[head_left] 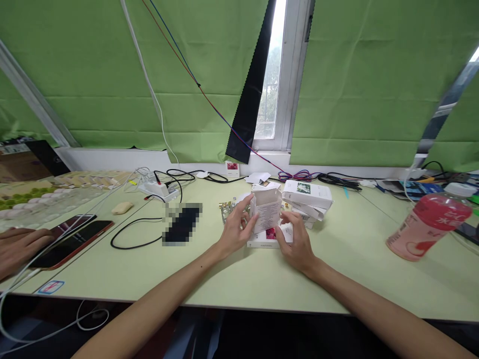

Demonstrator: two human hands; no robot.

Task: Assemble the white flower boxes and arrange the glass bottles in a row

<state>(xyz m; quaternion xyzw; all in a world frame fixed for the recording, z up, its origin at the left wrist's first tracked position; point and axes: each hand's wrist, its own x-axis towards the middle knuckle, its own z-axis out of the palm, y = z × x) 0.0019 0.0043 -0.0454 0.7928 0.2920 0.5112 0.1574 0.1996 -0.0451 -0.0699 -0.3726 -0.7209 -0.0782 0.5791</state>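
My left hand (236,228) grips the left side of a small white cardboard box (267,213), thumb in front and fingers behind. The box stands tilted with its top flaps open and printed text facing me. My right hand (298,245) is at the box's lower right, thumb and index finger apart and curved; whether the fingertips touch it I cannot tell. Under and behind it lies another white box with a pink flower picture (270,233). Right behind my right hand is a stack of white boxes (307,193). Small golden packets (226,211) lie behind my left hand.
A pink bottle (426,224) stands at the right. To the left are a blurred-out dark device (182,224) on a cable, a power strip (159,188), and phones (75,244) under another person's hand (22,247). Cables (295,175) run along the wall.
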